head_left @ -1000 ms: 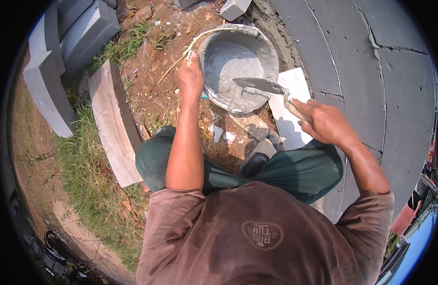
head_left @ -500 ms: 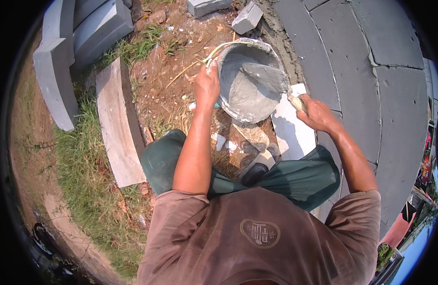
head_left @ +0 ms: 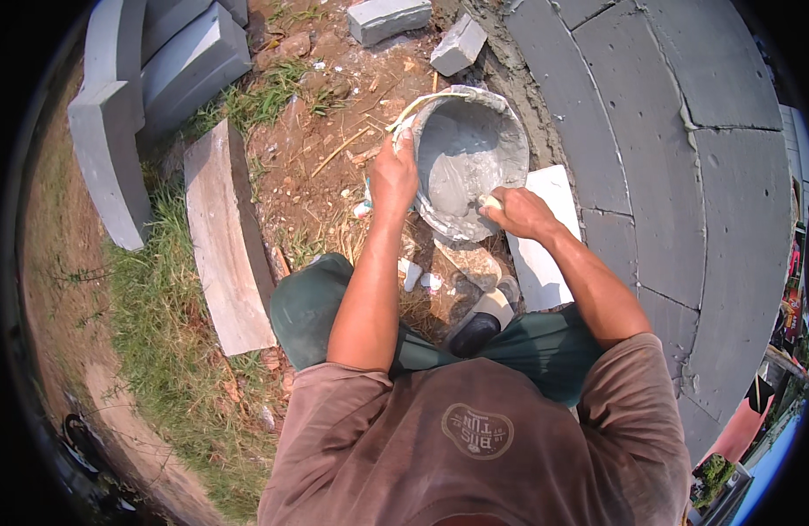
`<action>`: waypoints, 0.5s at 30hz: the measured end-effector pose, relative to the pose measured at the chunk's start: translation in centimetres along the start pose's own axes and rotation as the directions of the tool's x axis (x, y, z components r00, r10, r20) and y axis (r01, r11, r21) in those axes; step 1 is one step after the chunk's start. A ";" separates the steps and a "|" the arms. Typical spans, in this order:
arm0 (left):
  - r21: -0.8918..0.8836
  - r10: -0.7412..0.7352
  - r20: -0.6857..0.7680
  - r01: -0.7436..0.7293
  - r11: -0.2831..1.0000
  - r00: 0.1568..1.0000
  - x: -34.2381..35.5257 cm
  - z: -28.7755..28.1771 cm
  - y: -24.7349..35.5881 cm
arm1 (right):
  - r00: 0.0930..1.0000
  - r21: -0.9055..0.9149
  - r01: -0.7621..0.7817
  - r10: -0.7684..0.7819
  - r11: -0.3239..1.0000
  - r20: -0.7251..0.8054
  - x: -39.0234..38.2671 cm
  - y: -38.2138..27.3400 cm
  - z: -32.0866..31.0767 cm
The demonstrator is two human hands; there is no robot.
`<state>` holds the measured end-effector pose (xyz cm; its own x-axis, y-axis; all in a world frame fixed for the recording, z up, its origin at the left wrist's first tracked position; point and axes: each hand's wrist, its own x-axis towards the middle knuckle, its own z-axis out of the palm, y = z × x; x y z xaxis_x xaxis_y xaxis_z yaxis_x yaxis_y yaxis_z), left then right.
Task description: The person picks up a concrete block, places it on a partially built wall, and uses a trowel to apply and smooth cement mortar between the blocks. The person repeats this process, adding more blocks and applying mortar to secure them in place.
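A mortar-smeared bucket (head_left: 516, 140) tilts in front of me with wet grey mortar (head_left: 446, 182) inside. My left hand (head_left: 393, 178) is closed on the bucket's left rim, beside its pale handle. Over the near right rim, my right hand (head_left: 520, 211) grips the light-coloured handle of a trowel (head_left: 489, 202). The trowel's blade points into the bucket and is hard to tell apart from the mortar around it.
A grey block wall (head_left: 659, 175) rises on the right, with a white board (head_left: 545, 254) at its foot. A plank-like slab (head_left: 222, 237) lies left on grass. Grey blocks (head_left: 194, 66) are stacked far left; smaller block pieces (head_left: 389, 19) lie ahead.
My right hand has moved left and nearer with the trowel, from beside the bucket to over its rim. The trowel blade, plainly seen before, is now down in the mortar.
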<state>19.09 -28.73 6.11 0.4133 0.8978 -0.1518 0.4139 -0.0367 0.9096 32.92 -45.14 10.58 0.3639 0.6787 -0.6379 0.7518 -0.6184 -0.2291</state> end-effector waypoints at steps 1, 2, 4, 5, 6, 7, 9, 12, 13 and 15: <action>-0.020 0.002 -0.016 -0.002 1.000 1.000 0.1 -0.2 -0.1 | 1.000 0.140 -0.014 0.012 0.990 0.016 -0.9 0.9 -0.4; -0.038 0.003 -0.034 -0.004 0.999 0.999 0.2 -0.4 -0.2 | 0.999 0.277 -0.028 0.019 0.960 0.035 -1.5 1.7 -0.8; -0.030 -0.032 -0.046 0.031 0.999 0.998 0.8 -1.0 -0.8 | 0.992 0.414 -0.113 0.078 0.903 0.101 -2.5 2.4 -1.3; -0.028 -0.045 -0.048 0.044 0.999 0.998 1.2 -1.3 -1.1 | 0.985 0.478 -0.158 0.107 0.864 0.133 -2.9 2.6 -1.5; 0.015 -0.068 -0.060 0.069 0.998 0.996 1.6 -1.6 -1.3 | 0.989 0.526 -0.139 0.093 0.839 0.114 -3.1 2.5 -1.7; -0.006 -0.075 -0.075 0.074 0.997 0.994 1.7 -1.8 -1.4 | 0.989 0.552 -0.142 0.095 0.821 0.113 -3.2 2.5 -1.6; -0.057 -0.077 -0.098 0.072 0.996 0.992 2.1 -1.6 -1.5 | 0.989 0.604 -0.145 0.108 0.783 0.096 -3.2 3.3 -1.2; 0.046 -0.158 -0.120 0.164 0.985 0.980 2.9 -2.0 -2.7 | 0.993 0.666 -0.117 0.076 0.736 0.091 -3.0 3.9 -0.1; 0.028 -0.142 -0.132 0.147 0.989 0.981 3.6 -2.0 -3.9 | 0.998 0.684 -0.052 0.060 0.727 0.012 -2.7 4.9 1.0; 0.007 -0.167 -0.202 0.172 0.985 0.965 4.3 -2.8 -6.2 | 0.999 0.674 0.035 -0.030 0.738 -0.020 -2.9 4.5 0.6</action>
<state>15.98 -23.42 0.89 0.1664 0.9611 -0.2203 0.4840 0.1151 0.8675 34.93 -50.13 10.98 0.3522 0.7043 -0.6163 0.1966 -0.6995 -0.6870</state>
